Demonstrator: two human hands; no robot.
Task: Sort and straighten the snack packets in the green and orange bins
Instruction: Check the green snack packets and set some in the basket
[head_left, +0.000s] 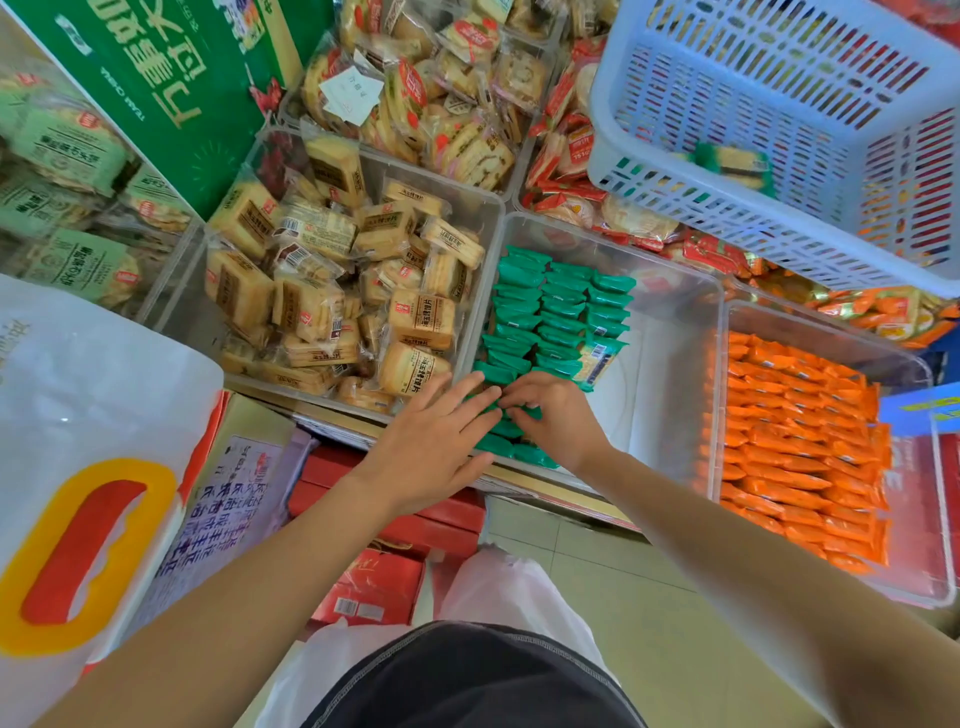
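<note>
The middle bin (670, 312), at twelve o'clock from me, holds green packets (561, 306) standing on edge in neat rows along its nine o'clock side. The right bin (831, 335), at three o'clock, is packed with orange packets (795, 447) in tight rows, and the left bin (182, 317), at ten o'clock, holds a loose heap of beige packets (332, 291). My left hand (436, 441) lies flat with straight fingers on the nearest green packets, and my right hand (556, 421) curls its fingers to pinch one of them.

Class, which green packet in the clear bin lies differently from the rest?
The green packet at the rows' right edge, showing its barcode; the others stand edge-up.
</note>
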